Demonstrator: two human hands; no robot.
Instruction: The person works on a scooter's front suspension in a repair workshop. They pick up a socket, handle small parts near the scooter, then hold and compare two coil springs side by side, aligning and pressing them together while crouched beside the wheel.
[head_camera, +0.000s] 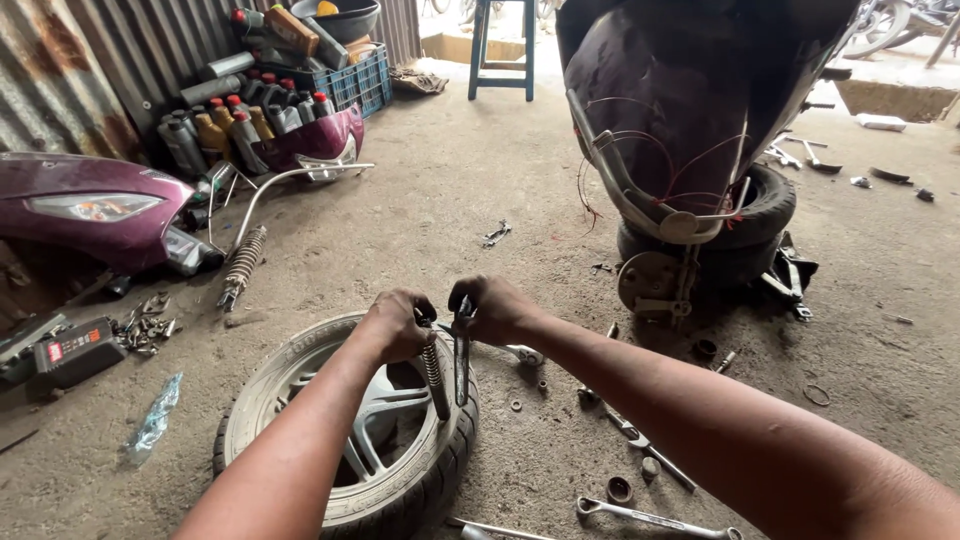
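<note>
Head view: left hand (397, 326) closed on shock absorber (434, 372), right hand (492, 308) closed on spanner (462, 350), above wheel (300, 372)

Dusty concrete floor (480, 200), corrugated metal wall (110, 60), blue stool (503, 45), daylight fr. doorway

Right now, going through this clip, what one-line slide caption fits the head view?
Left hand grips a coil spring and right hand a wrench above a scooter wheel on the floor.

A dusty concrete workshop floor (470, 190) holds a scooter wheel (350, 440), scattered spanners (650, 517), washers (619, 489), a coiled shock absorber (242, 264) and a stripped scooter body (690, 130).
</note>
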